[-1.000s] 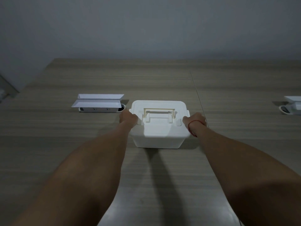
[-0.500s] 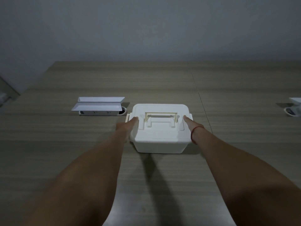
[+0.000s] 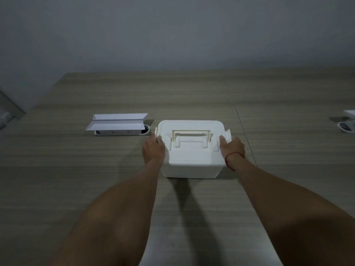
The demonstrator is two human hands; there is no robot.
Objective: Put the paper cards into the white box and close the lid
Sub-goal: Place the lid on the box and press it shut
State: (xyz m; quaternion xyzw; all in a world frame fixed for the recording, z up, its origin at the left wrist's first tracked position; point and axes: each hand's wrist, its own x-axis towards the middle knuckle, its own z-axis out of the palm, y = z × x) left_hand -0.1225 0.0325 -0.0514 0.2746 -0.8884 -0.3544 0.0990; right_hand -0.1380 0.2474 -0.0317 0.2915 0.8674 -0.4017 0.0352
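At the centre of the brown wood-grain table [image 3: 96,189] I see the white rectangular plastic box [image 3: 192,162], its lid [image 3: 192,150] seated and the cream handle [image 3: 191,134] folded flat. My left hand [image 3: 153,150] grips the left lid edge; my right hand [image 3: 232,148], a red string [image 3: 229,156] at its wrist, grips the right edge. Far left lies an open white cable tray [image 3: 117,124].

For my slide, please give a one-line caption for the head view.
Both hands, left and right, rest on the sides of the lidded white plastic box on the wood-grain table.
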